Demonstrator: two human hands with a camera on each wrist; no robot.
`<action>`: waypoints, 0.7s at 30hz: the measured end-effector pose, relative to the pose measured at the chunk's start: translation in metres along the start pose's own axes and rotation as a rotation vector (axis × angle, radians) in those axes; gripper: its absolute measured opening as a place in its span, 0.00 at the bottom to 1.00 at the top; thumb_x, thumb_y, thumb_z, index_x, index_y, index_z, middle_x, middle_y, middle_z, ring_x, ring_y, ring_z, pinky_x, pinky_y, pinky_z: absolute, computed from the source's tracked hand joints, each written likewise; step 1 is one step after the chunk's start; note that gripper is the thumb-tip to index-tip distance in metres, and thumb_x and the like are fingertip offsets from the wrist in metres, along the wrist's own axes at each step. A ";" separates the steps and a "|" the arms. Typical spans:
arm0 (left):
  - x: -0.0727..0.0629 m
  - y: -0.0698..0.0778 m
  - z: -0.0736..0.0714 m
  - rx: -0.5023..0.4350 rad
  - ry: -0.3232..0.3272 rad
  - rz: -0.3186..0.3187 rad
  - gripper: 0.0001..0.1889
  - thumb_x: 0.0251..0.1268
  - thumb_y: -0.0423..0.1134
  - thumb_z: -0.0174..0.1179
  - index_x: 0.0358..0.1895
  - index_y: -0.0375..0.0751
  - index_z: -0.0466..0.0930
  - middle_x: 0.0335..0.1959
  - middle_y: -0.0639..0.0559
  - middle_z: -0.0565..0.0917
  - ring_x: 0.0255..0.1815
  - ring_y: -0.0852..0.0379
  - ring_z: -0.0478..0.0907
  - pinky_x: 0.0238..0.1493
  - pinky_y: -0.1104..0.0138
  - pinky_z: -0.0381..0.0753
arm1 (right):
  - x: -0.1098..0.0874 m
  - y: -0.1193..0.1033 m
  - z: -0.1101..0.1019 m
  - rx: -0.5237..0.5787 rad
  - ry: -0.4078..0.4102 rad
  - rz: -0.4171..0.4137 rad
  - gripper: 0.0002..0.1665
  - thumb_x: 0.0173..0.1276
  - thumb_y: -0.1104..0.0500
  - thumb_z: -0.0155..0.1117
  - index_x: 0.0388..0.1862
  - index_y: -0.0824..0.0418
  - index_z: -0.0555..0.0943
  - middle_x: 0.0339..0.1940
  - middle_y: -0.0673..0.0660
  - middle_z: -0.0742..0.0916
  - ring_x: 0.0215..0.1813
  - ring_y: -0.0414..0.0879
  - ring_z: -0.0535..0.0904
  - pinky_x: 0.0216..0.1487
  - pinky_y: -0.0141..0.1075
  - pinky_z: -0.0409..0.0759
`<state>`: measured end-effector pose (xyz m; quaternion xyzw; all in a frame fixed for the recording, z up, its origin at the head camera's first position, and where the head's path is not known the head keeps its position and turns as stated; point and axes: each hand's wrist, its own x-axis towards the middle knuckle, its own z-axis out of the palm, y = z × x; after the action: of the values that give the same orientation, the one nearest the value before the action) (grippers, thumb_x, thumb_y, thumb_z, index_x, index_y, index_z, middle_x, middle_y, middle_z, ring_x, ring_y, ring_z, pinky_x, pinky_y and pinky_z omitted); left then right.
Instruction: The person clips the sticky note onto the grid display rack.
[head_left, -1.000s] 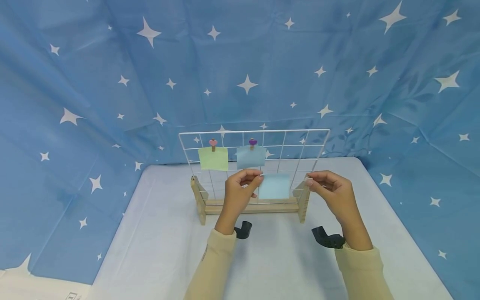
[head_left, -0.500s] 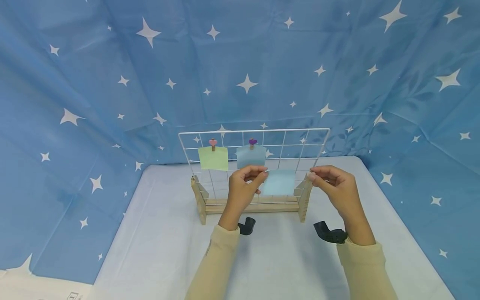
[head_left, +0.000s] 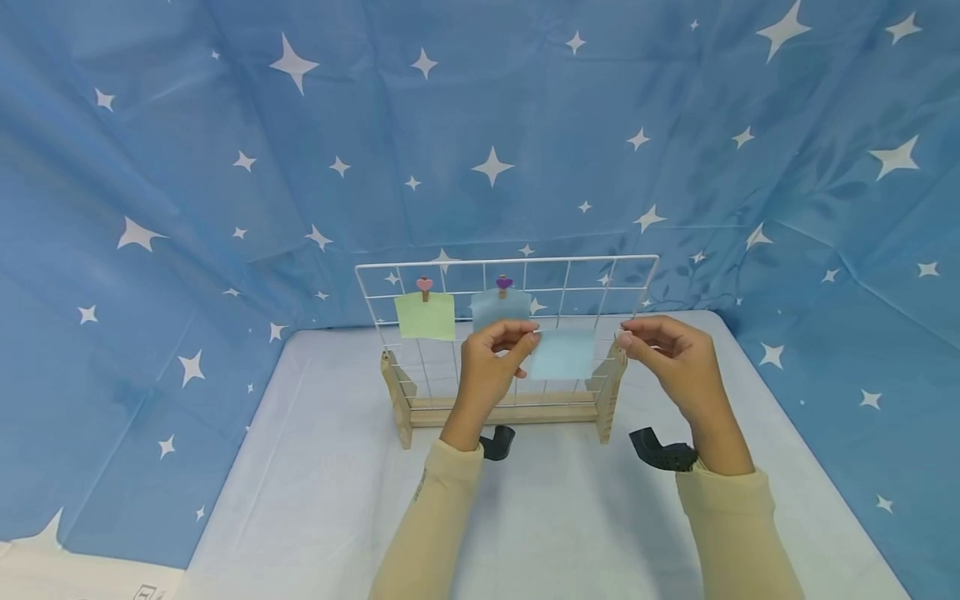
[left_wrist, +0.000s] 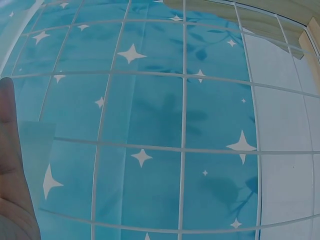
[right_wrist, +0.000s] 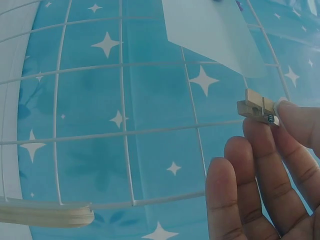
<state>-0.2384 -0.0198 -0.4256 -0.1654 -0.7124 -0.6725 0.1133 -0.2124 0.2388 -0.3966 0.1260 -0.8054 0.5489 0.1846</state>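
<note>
My left hand (head_left: 487, 367) pinches a light blue paper note (head_left: 564, 354) by its left edge, in front of the white wire grid (head_left: 592, 260). In the left wrist view the thumb (left_wrist: 11, 165) shows at the left edge, beside a strip of the note. My right hand (head_left: 678, 358) stands by the grid's right side. In the right wrist view its thumb and fingers pinch a small wooden clothespin (right_wrist: 256, 106) with a metal spring; the pin is apart from the note.
Clipped high on the grid hang a green note (head_left: 425, 318) under a pink heart clothespin (head_left: 425, 286) and another blue note (head_left: 498, 307) under a purple heart clothespin (head_left: 504, 283). A wooden stand (head_left: 510, 415) holds the grid on a white table (head_left: 322, 500). Behind is a starry blue cloth (head_left: 480, 125).
Both hands have risen a little and shifted right. The held note has moved up and right with the left hand, in front of the grid.
</note>
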 end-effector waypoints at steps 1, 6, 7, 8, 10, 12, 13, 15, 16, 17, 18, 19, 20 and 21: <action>0.001 0.000 0.000 0.001 0.001 0.003 0.09 0.76 0.36 0.70 0.51 0.35 0.91 0.43 0.44 0.91 0.40 0.57 0.86 0.28 0.68 0.88 | 0.001 0.000 0.000 0.000 0.000 0.001 0.13 0.76 0.68 0.71 0.55 0.76 0.86 0.42 0.34 0.89 0.43 0.31 0.87 0.49 0.21 0.83; 0.003 0.001 0.002 0.002 0.002 0.010 0.08 0.76 0.36 0.70 0.50 0.35 0.91 0.42 0.43 0.91 0.39 0.58 0.86 0.28 0.69 0.88 | 0.003 -0.001 -0.002 -0.009 0.001 0.009 0.14 0.77 0.65 0.71 0.55 0.73 0.87 0.42 0.36 0.90 0.42 0.32 0.87 0.50 0.21 0.82; 0.004 0.001 0.002 0.000 0.003 0.009 0.08 0.76 0.36 0.70 0.50 0.35 0.91 0.42 0.43 0.91 0.39 0.58 0.86 0.28 0.69 0.88 | 0.004 -0.002 -0.002 -0.011 0.001 0.011 0.14 0.77 0.65 0.71 0.55 0.73 0.88 0.42 0.36 0.90 0.42 0.32 0.87 0.50 0.21 0.82; 0.004 0.001 0.003 -0.001 0.003 0.009 0.08 0.76 0.35 0.70 0.50 0.35 0.91 0.42 0.43 0.91 0.39 0.58 0.86 0.28 0.69 0.88 | 0.004 -0.001 -0.002 -0.013 0.001 0.013 0.14 0.77 0.65 0.71 0.55 0.73 0.88 0.42 0.36 0.90 0.42 0.32 0.87 0.50 0.20 0.82; 0.005 0.002 0.005 -0.005 -0.001 0.006 0.09 0.76 0.35 0.70 0.51 0.35 0.91 0.43 0.43 0.91 0.39 0.58 0.86 0.28 0.68 0.88 | 0.005 -0.001 -0.003 -0.013 0.000 0.017 0.14 0.77 0.65 0.71 0.56 0.73 0.87 0.42 0.36 0.90 0.42 0.31 0.87 0.51 0.20 0.82; 0.006 0.003 0.006 -0.007 -0.009 0.003 0.09 0.76 0.36 0.70 0.51 0.35 0.91 0.43 0.43 0.91 0.39 0.59 0.86 0.29 0.68 0.88 | 0.006 -0.001 -0.003 -0.018 -0.002 0.020 0.14 0.77 0.65 0.71 0.56 0.73 0.87 0.42 0.34 0.89 0.43 0.31 0.87 0.51 0.20 0.81; 0.006 0.003 0.007 -0.008 -0.013 0.002 0.09 0.76 0.36 0.70 0.51 0.35 0.91 0.43 0.43 0.91 0.40 0.59 0.85 0.29 0.68 0.89 | 0.006 -0.001 -0.003 -0.021 -0.002 0.021 0.14 0.77 0.65 0.71 0.56 0.73 0.87 0.43 0.34 0.89 0.44 0.30 0.87 0.52 0.20 0.81; 0.007 0.003 0.009 -0.009 -0.017 0.003 0.09 0.76 0.36 0.70 0.51 0.35 0.91 0.43 0.43 0.91 0.39 0.60 0.85 0.29 0.68 0.89 | 0.008 -0.002 -0.002 -0.023 -0.003 0.022 0.14 0.77 0.65 0.71 0.56 0.73 0.87 0.43 0.33 0.89 0.45 0.30 0.87 0.52 0.20 0.81; 0.007 0.003 0.009 -0.007 -0.017 0.004 0.09 0.76 0.36 0.70 0.51 0.34 0.91 0.43 0.43 0.91 0.39 0.60 0.85 0.29 0.68 0.89 | 0.008 -0.002 -0.002 -0.028 -0.003 0.021 0.14 0.77 0.64 0.71 0.56 0.73 0.87 0.43 0.33 0.89 0.45 0.30 0.86 0.53 0.19 0.81; 0.008 0.003 0.010 -0.008 -0.016 0.005 0.09 0.76 0.35 0.70 0.51 0.34 0.91 0.43 0.43 0.91 0.39 0.61 0.85 0.29 0.68 0.88 | 0.009 -0.002 -0.002 -0.030 -0.002 0.020 0.14 0.78 0.64 0.71 0.55 0.73 0.87 0.43 0.33 0.89 0.45 0.30 0.86 0.53 0.19 0.81; 0.008 0.003 0.011 -0.008 -0.014 0.005 0.09 0.76 0.35 0.70 0.51 0.34 0.91 0.43 0.43 0.91 0.39 0.62 0.85 0.29 0.68 0.88 | 0.010 -0.003 -0.002 -0.031 -0.002 0.020 0.14 0.78 0.64 0.71 0.55 0.72 0.88 0.43 0.34 0.88 0.46 0.30 0.86 0.53 0.20 0.81; 0.009 0.003 0.011 -0.009 -0.014 0.007 0.08 0.76 0.35 0.70 0.50 0.34 0.91 0.43 0.43 0.91 0.38 0.62 0.84 0.29 0.68 0.88 | 0.010 -0.003 -0.002 -0.031 -0.002 0.019 0.14 0.78 0.63 0.71 0.55 0.72 0.88 0.43 0.34 0.88 0.45 0.31 0.86 0.53 0.20 0.81; 0.009 0.003 0.012 -0.010 -0.013 0.007 0.08 0.76 0.35 0.70 0.50 0.34 0.91 0.43 0.43 0.91 0.38 0.63 0.84 0.29 0.68 0.88 | 0.011 -0.003 -0.002 -0.029 -0.001 0.020 0.14 0.78 0.63 0.71 0.55 0.72 0.88 0.43 0.34 0.88 0.45 0.31 0.86 0.53 0.20 0.81; 0.010 0.003 0.012 -0.010 -0.013 0.007 0.09 0.76 0.35 0.70 0.50 0.34 0.91 0.43 0.42 0.91 0.38 0.64 0.84 0.29 0.68 0.88 | 0.011 -0.003 -0.002 -0.029 0.001 0.019 0.14 0.78 0.63 0.71 0.55 0.72 0.88 0.43 0.34 0.88 0.45 0.31 0.86 0.53 0.20 0.81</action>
<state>-0.2455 -0.0069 -0.4195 -0.1727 -0.7090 -0.6747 0.1103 -0.2208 0.2389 -0.3884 0.1156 -0.8145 0.5388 0.1816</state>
